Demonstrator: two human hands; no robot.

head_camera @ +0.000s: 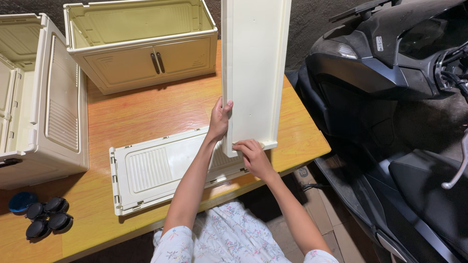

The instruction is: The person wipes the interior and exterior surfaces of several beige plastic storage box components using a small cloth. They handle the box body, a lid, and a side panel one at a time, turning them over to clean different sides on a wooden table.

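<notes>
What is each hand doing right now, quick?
Left hand: closed on the edge of the upright cream panel.
Right hand: gripping that panel's bottom corner.

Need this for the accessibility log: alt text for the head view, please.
Two bare hands steady a tall cream panel upright on a wooden table: left hand on its edge, right hand at its bottom. A flat cream panel lies beneath; cream cabinets, black casters and a black scooter surround.
</notes>
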